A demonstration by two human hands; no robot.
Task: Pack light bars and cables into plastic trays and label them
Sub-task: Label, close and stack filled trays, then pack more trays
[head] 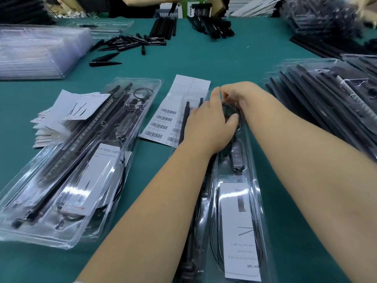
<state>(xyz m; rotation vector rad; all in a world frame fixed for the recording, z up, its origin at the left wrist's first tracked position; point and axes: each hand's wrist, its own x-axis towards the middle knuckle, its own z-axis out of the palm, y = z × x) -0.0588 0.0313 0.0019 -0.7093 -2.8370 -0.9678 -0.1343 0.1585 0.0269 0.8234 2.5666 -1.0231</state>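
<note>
A clear plastic tray lies lengthwise in front of me, holding black light bars, a controller, a black cable and a white instruction card. My left hand lies over the tray's far end, its thumb on a coiled cable loop. My right hand curls its fingers over the same loop at the tray's top right. A sheet of barcode labels lies partly under the tray on its left.
Packed trays are stacked at the left, with a pile of white cards beside them. Empty trays are stacked far left. Loose black spikes and bars lie at the back. More filled trays are piled at the right. Another person's arm works across the green table.
</note>
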